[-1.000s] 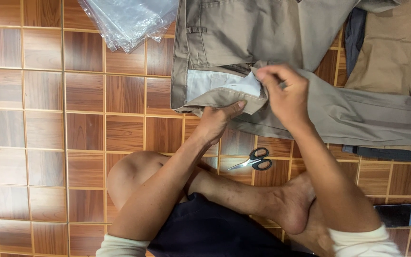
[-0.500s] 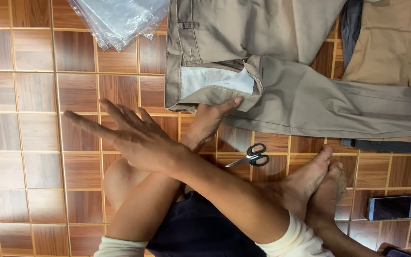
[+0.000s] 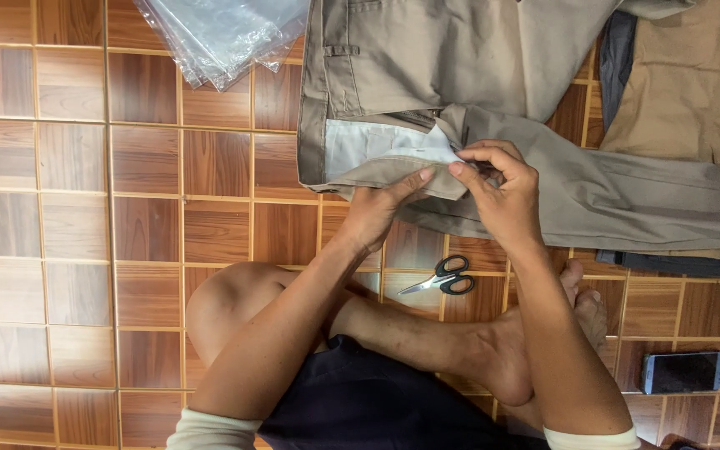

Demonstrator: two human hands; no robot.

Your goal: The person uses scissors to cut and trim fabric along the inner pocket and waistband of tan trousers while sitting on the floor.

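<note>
Spread flat on the brown tiled floor (image 3: pixel 68 208): khaki trousers (image 3: pixel 460 75), waistband turned toward the sitter, pale pocket lining (image 3: pixel 368 146) folded out. Left of the grip, at the top edge, a stack of clear plastic bags (image 3: pixel 222 33), glossy, no print to be seen. Left hand (image 3: pixel 377 212) pressed flat on the waistband hem, fingers extended, pinning rather than clasping. Just right of it, right hand (image 3: pixel 497 187) pinching the cloth edge between thumb and fingertips, a small white tab possibly under the pinch, too small to tell. Soft, limp woven cloth by the look, light, not slippery, unlikely to tear; thick stitched waistband judged the firmest place to hold, thin lining apt to bunch. Below the grip, near the knees, 1 pair of black-handled scissors (image 3: pixel 442 277), untouched. Right of the grip, more folded garments: tan cloth (image 3: pixel 693 83) and a dark strip (image 3: pixel 618 58) beneath. Far lower right, 1 dark phone (image 3: pixel 682 372), screen up
</note>
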